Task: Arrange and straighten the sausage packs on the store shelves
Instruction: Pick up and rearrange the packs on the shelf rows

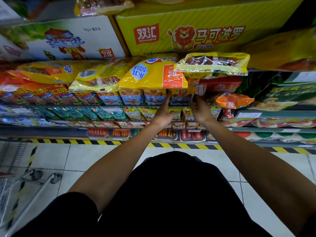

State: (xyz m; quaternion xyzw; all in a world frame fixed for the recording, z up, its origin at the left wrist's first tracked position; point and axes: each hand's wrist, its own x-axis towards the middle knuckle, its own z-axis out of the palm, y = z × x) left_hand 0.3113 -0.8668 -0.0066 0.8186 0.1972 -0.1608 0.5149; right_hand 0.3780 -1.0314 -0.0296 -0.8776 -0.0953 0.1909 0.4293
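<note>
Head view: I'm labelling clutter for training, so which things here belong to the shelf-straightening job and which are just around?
Job: left hand, right hand, lion-print pack between them, yellow pack on top.
Around: yellow carton, trolley, hazard tape.

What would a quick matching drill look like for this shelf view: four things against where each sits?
Things:
1. yellow lion carton
2. white carton
3. trays of red sausages
4. hazard-striped tape

Places:
A. on the floor along the shelf base
B. top, right of the white one
C. lowest shelf
D. top left, print upside down

Pairs: 1-B, 2-D, 3-C, 4-A
</note>
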